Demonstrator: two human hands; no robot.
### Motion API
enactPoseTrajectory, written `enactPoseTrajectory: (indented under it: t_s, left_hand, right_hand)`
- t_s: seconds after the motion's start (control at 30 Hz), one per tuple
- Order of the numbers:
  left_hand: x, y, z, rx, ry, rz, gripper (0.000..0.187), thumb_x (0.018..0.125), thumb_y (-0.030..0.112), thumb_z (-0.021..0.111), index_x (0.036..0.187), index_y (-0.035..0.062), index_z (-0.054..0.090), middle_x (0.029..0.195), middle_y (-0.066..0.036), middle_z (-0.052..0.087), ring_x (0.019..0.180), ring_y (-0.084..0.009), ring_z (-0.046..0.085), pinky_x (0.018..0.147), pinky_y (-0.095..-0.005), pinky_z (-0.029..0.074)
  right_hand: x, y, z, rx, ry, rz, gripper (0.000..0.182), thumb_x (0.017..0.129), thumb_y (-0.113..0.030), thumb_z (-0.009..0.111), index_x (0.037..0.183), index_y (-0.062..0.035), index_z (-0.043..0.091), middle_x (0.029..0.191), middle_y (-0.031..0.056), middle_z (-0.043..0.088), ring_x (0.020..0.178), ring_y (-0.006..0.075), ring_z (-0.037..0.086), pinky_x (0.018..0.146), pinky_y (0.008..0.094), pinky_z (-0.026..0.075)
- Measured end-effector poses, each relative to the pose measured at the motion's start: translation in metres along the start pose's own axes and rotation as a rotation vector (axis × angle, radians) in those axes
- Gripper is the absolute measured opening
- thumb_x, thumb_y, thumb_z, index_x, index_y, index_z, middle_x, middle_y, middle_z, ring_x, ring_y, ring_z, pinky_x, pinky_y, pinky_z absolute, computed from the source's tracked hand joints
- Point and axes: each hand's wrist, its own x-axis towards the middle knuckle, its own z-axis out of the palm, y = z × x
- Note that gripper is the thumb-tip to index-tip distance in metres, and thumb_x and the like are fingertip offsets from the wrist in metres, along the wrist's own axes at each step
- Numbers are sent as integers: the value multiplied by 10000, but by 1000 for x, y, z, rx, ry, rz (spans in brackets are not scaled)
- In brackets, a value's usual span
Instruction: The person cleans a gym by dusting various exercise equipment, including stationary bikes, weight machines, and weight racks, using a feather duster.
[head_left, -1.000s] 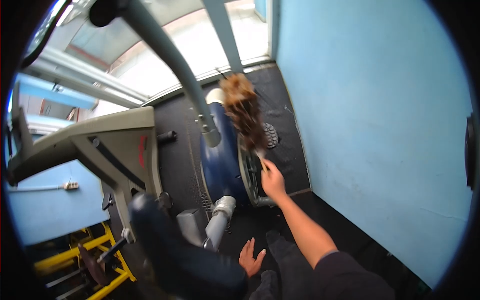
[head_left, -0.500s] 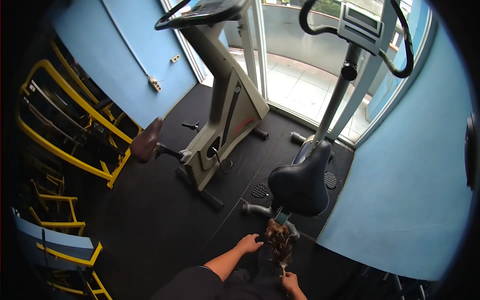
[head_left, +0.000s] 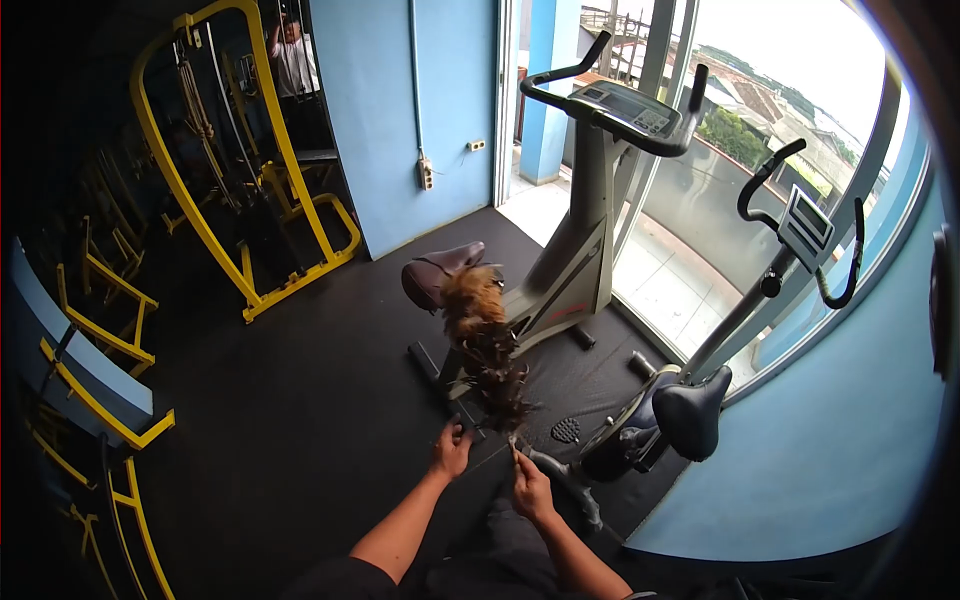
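Observation:
A feather duster (head_left: 488,355) with brown feathers rises in front of me, its thin handle gripped in my right hand (head_left: 533,490). Its tip overlaps the brown saddle (head_left: 430,277) of the beige exercise bike (head_left: 578,270) in this view, and the feathers cover part of the bike's lower frame. To the left of the handle, my left hand (head_left: 452,452) is empty, fingers loosely bent and apart, near the bike's rear foot bar (head_left: 425,363). A second exercise bike with a black saddle (head_left: 692,415) stands to the right.
A yellow-framed weight machine (head_left: 250,290) stands at the left by the blue wall (head_left: 400,120). More yellow frames (head_left: 125,440) line the left edge. Glass doors behind the bikes open onto a tiled balcony (head_left: 655,275). A person (head_left: 295,65) appears at the back left. Black matting (head_left: 270,420) covers the floor.
My view has swung left and up. The feather duster has moved from below the black saddle to the beige bike's brown saddle, raised in my right hand. My left hand has moved along.

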Motion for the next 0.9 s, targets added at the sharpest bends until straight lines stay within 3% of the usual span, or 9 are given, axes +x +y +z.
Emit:
enactPoseTrajectory:
  t_s: [0.1, 0.13, 0.2, 0.33, 0.47, 0.53, 0.7, 0.8, 0.9]
  left_hand:
    - [44, 15, -10, -218, 124, 132, 600, 864, 351, 601, 1345, 51, 403, 1215, -212, 529, 964, -245, 597, 827, -331, 478]
    - [60, 20, -16, -346, 148, 200, 614, 876, 348, 592, 1362, 42, 373, 1228, -229, 513, 967, -253, 593, 821, -328, 478]
    - [81, 31, -35, -224, 120, 202, 642, 887, 368, 582, 1376, 26, 347, 1257, -266, 468, 998, -280, 577, 829, -341, 478]
    - [135, 38, -72, -120, 206, 237, 622, 883, 386, 578, 1359, 38, 379, 1202, -245, 493, 996, -282, 557, 825, -349, 472]
    - [190, 51, -102, 91, 324, 270, 572, 849, 388, 610, 1291, 53, 469, 1154, -173, 526, 995, -302, 550, 855, -375, 455]
    - [215, 52, -115, 387, 287, 484, 478, 821, 357, 636, 1197, 73, 555, 1157, -123, 536, 1002, -308, 545, 869, -375, 448]
    - [270, 82, -128, 530, 230, 526, 431, 751, 333, 663, 1118, 114, 612, 1130, -100, 552, 1108, -284, 481, 921, -456, 347]
    - [313, 85, -130, 573, 145, 426, 426, 772, 348, 648, 1137, 134, 602, 1195, -81, 523, 1141, -266, 463, 963, -445, 310]
    - [348, 97, -137, 542, 57, 532, 455, 762, 356, 647, 1149, 122, 597, 1215, -100, 515, 1163, -274, 451, 978, -451, 300]
  right_hand:
    - [82, -12, 25, -292, -115, -53, 276, 913, -155, 473, 1154, -80, 584, 879, 221, 639, 814, 380, 624, 720, 427, 480]
    - [107, -17, 30, -287, -120, -61, 276, 913, -155, 473, 1154, -80, 584, 879, 221, 639, 814, 380, 624, 720, 427, 480]
    - [161, -26, 34, -425, -90, -123, 292, 881, -148, 459, 1147, -105, 573, 918, 268, 605, 880, 458, 571, 729, 487, 459]
    - [256, -49, 32, -441, -90, 29, 318, 846, -148, 446, 1151, -168, 532, 911, 226, 625, 898, 430, 582, 744, 533, 443]
    - [295, -135, 27, -777, -453, -98, 315, 779, -110, 490, 1076, -181, 567, 907, 214, 632, 882, 402, 600, 733, 498, 468]
    - [329, -165, 26, -897, -396, -120, 241, 814, -141, 474, 1021, -137, 597, 881, 194, 641, 856, 391, 614, 696, 473, 489]
    - [393, -233, 29, -1145, -425, -183, 237, 784, -87, 469, 951, -107, 636, 843, 175, 657, 859, 359, 634, 724, 438, 509]
    - [413, -217, 20, -827, -490, -181, 243, 809, -107, 484, 991, -87, 643, 857, 181, 657, 873, 364, 629, 737, 430, 506]
    - [405, -157, 14, -781, -254, -4, 257, 834, -147, 532, 1052, -75, 649, 919, 218, 647, 889, 379, 621, 769, 429, 493]
